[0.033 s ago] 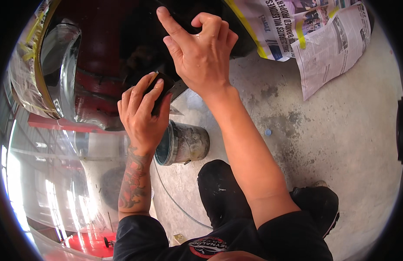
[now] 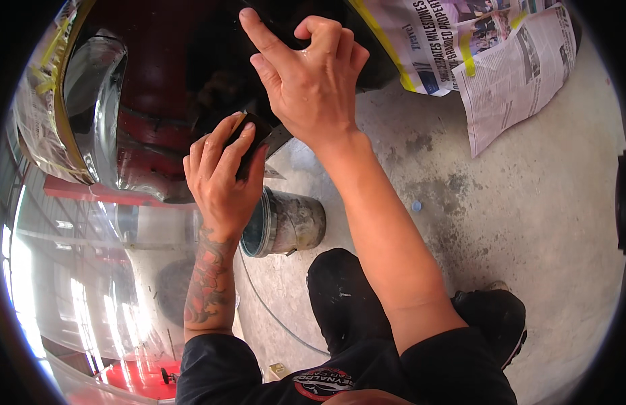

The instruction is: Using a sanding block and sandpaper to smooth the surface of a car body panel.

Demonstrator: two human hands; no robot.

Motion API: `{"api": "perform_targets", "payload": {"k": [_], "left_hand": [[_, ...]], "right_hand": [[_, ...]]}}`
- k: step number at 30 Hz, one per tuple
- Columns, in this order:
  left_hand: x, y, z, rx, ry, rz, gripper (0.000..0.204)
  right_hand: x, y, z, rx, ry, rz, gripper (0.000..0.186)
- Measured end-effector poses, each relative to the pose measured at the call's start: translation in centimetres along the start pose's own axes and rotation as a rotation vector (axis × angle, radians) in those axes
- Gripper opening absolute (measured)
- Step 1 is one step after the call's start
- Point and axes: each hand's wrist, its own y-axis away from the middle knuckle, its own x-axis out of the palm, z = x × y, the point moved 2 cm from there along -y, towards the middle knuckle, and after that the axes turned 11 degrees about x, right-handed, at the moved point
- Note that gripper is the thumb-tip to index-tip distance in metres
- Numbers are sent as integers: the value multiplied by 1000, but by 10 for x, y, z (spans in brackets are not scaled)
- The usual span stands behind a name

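Observation:
A glossy dark red and black car body panel (image 2: 151, 74) fills the upper left. My left hand (image 2: 218, 169) grips a black sanding block (image 2: 254, 135) against the panel's lower edge. A grey sheet edge sticks out beside the block. My right hand (image 2: 316, 88), wet and empty, is over the dark panel to the upper right of the block. Its index finger is stretched out and the thumb is apart, while the other fingers bend. Whether the fingertips touch the surface is hard to tell.
Newspaper (image 2: 508, 81) edged with yellow tape hangs at the upper right. Masking film (image 2: 39, 128) covers the left side. A dirty bucket (image 2: 296, 219) stands below my hands on the concrete floor (image 2: 529, 223). A thin hose (image 2: 269, 304) runs past it. A small blue cap (image 2: 417, 206) lies nearby.
My right hand has shifted very slightly to the left over the panel. My left hand and the block look nearly unmoved.

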Motion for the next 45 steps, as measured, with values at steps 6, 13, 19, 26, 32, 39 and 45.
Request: {"api": "perform_targets", "payload": {"k": [6,13,19,26,32,39,45], "left_hand": [[0,-6,-4,-13,25,13,44],[-4,-13,-4,-11,27,17,43],[-3,-13,1,7,15,5,43],[-13,-22,10,-5,-20,-48,44],[-22,-35,16,4,-63,-116,43],[-37,-55,19,35,-118,-180,43],[-35,-76,20,72,-135,-236,43]], "right_hand": [[0,-19,15,10,-39,31,53],[-17,-38,29,19,21,335,58],[0,-42,35,-256,451,-173,60],[-21,-39,33,-11,-20,202,63],[-8,-20,26,97,-75,110,55],[-9,-6,23,124,-41,144,59],[-11,5,14,137,21,154,63]]}}
